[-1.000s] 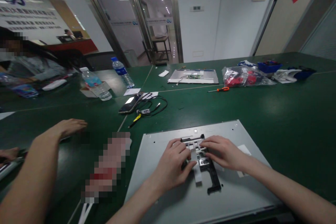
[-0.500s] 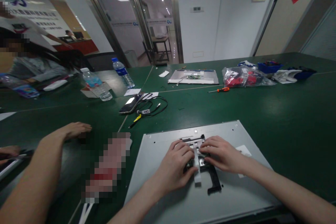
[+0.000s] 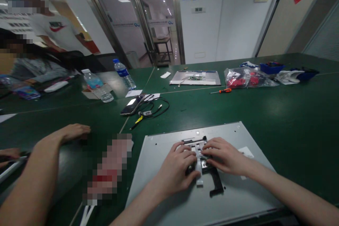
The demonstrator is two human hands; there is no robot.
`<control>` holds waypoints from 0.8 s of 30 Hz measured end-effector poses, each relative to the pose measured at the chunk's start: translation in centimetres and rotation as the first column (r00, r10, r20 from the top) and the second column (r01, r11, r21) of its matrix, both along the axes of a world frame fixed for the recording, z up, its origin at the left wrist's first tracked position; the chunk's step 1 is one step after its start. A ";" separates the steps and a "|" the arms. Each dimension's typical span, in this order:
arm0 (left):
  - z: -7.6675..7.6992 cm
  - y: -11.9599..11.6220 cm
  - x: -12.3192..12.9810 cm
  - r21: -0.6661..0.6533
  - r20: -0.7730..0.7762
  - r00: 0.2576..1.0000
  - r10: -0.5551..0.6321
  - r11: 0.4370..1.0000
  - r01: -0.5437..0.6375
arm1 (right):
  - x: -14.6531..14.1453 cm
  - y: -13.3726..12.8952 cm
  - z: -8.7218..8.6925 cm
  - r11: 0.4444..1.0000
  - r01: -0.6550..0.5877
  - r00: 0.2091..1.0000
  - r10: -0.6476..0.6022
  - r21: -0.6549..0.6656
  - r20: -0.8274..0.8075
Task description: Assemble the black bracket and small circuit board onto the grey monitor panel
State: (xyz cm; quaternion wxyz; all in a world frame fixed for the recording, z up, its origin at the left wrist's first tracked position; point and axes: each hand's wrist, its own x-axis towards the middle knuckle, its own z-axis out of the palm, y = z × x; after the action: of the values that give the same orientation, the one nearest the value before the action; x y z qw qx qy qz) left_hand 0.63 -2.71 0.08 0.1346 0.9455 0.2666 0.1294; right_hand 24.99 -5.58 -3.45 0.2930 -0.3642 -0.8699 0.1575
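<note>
A flat grey panel (image 3: 233,204) lies on the green table in front of me. On it rests an assembly of a silver metal strip (image 3: 199,178) and a black bracket (image 3: 217,183) with metal parts. My left hand (image 3: 177,167) curls against the left side of the strip, thumb near its lower end; a dark rounded part shows under the fingers. From the right, my right hand (image 3: 224,155) has bent fingers on the bracket's upper part, close to the strip. The fingers hide much of the middle of the assembly.
Left of the panel, another person's arm (image 3: 47,159) reaches over the table beside a blurred-out object (image 3: 112,162). Farther back are a phone (image 3: 131,105), a coiled black cable (image 3: 166,104), water bottles (image 3: 124,74), a screwdriver (image 3: 224,91), a smaller panel (image 3: 203,80) and a plastic bag (image 3: 246,77).
Both my hands stay almost where they were on the assembly. A standing person at the back left has moved right. The neighbouring arm has shifted slightly left.
</note>
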 end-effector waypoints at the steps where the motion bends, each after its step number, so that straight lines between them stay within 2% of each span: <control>1: 0.0 0.0 0.0 0.001 -0.001 1.000 0.000 1.000 0.000 | 0.0 0.0 0.0 1.000 0.000 1.000 0.000 0.002 -0.003; 15: -0.4 0.2 -0.1 -0.010 0.014 1.000 0.016 1.000 -0.016 | 0.0 0.0 0.0 1.000 -0.014 1.000 0.014 0.019 -0.012; 24: 0.0 0.1 -0.1 -0.029 0.003 1.000 -0.003 1.000 0.003 | -0.1 -0.1 0.0 1.000 -0.024 1.000 0.024 0.006 -0.002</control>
State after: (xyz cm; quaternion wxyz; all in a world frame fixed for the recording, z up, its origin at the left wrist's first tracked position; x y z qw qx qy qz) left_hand 0.54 -2.56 0.07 0.1486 0.9437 0.2670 0.1266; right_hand 24.88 -5.70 -3.46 0.2929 -0.3529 -0.8743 0.1587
